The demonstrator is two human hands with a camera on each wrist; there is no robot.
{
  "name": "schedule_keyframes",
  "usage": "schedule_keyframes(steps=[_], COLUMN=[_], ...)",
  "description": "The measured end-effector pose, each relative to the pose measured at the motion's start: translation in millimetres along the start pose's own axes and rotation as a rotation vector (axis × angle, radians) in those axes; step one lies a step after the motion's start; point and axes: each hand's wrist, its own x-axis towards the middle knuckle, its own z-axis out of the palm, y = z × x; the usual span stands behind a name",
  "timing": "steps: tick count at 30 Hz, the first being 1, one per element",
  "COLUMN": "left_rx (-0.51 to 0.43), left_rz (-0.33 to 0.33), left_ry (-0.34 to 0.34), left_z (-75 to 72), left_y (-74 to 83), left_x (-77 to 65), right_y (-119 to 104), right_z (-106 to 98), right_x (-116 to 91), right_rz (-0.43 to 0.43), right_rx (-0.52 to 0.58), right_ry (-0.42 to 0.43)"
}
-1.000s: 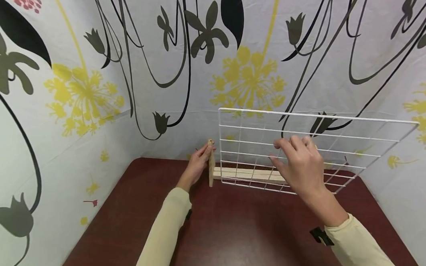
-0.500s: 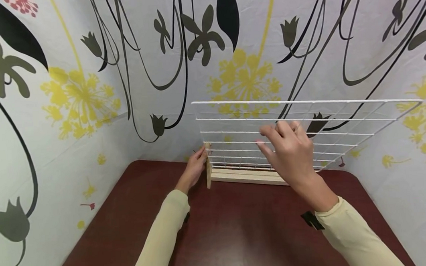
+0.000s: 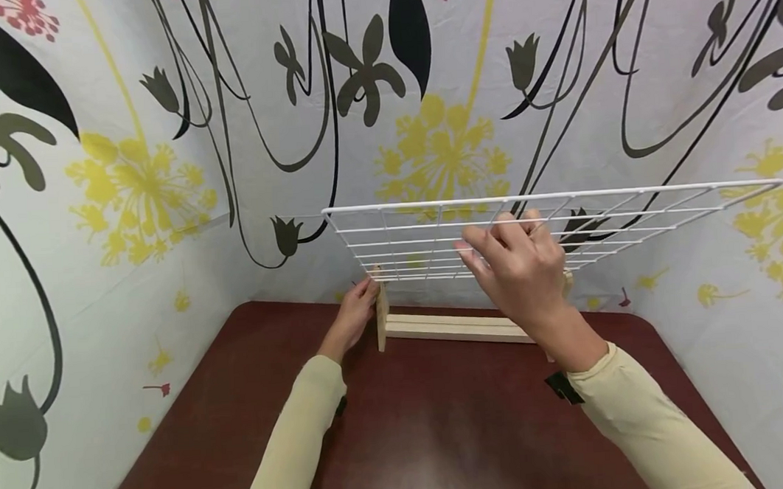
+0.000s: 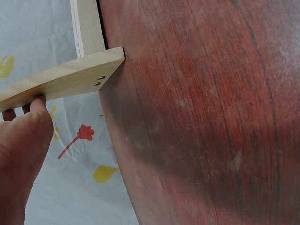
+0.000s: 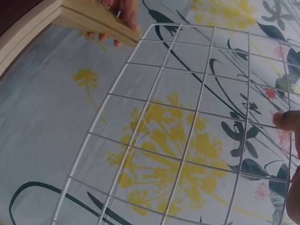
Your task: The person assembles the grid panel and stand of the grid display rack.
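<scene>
My right hand (image 3: 522, 267) grips a white wire grid panel (image 3: 562, 194) by its inner wires, thumb and fingers bent around them. The grid is tilted almost flat above a pale wooden frame (image 3: 459, 328), its far edge overlapping the top of the frame's left upright (image 3: 382, 322) in the head view. My left hand (image 3: 355, 311) holds that upright near its top from the outer side. Two screw heads (image 4: 98, 80) show low on the upright in the left wrist view. The frame's right end is mostly behind my right hand.
The frame stands toward the back of a dark red-brown table (image 3: 401, 436) with rounded corners. Patterned cloth (image 3: 279, 132) with flowers hangs close behind and on both sides.
My right hand has moved slightly left and up, tilting the grid from steep to nearly flat and bringing its far edge over the frame's left upright. My left hand keeps its hold.
</scene>
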Motion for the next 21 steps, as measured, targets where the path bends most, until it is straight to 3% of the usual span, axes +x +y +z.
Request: schedule_keyframes(steps=[11,21], left_rx=[-0.008,-0.017], left_rz=[-0.021,-0.032], left_ry=[-0.013,0.005], left_z=[-2.3,-1.9], left_y=[1.8,0.2], left_x=[2.5,3.4], right_y=[8.7,11.2], right_z=[7.8,10.5], right_x=[-6.2,-9.0], right_rz=[0.012,0.024], right_rx=[0.010,0.024], right_ry=[0.044,0.008])
